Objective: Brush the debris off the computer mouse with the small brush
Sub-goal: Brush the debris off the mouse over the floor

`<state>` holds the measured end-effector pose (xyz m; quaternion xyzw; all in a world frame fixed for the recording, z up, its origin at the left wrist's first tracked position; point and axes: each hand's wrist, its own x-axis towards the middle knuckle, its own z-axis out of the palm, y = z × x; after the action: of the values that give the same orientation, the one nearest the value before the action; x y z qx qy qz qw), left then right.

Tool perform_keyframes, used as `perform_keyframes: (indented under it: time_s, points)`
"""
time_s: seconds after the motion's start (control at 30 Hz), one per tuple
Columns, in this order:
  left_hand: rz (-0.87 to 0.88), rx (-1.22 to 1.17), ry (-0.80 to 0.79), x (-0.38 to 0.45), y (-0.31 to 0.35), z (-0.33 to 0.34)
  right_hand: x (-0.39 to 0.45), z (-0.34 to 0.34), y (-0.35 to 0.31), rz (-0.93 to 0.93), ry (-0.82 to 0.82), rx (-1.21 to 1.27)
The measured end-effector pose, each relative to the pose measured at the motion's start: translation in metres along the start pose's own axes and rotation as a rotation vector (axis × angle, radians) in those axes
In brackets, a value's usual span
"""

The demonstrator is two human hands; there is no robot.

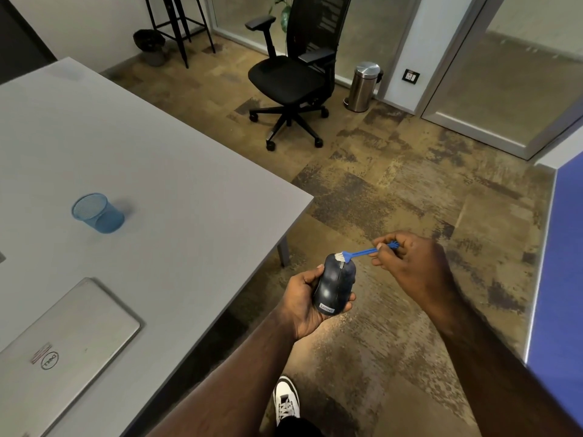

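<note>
A dark computer mouse (334, 285) with a white label at its near end lies in my left hand (303, 301), held in the air over the floor just right of the table's corner. My right hand (410, 263) pinches the far end of a small blue brush (362, 253). The brush's pale bristles rest on the front end of the mouse, by the scroll wheel. A dusty film shows on the mouse's top.
A grey table (142, 171) fills the left, bearing a blue mesh cup (97, 213) and a closed silver laptop (63, 345). A black office chair (293, 74) and a steel bin (364, 86) stand farther back. A blue partition (561, 279) rises at right.
</note>
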<state>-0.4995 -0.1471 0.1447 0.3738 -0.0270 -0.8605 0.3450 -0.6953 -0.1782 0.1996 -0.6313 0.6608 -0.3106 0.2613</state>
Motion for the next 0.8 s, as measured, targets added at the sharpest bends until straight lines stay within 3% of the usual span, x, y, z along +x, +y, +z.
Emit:
perform_keyframes:
  time_s: [0.27,0.4,0.7,0.8]
  points:
    - [-0.003,-0.022,-0.005,0.001,-0.001,-0.001,0.001,-0.002,0.003,-0.007,0.028,-0.081]
    - [0.001,-0.149,-0.022,0.002,-0.001,-0.003,-0.002,-0.01,0.005,-0.002,0.075,-0.091]
    - [0.072,-0.269,0.013,0.01,0.003,-0.008,-0.03,-0.021,-0.007,-0.209,-0.25,0.002]
    - [0.042,-0.291,-0.009,0.009,0.001,-0.007,-0.029,-0.019,-0.003,-0.144,-0.119,-0.004]
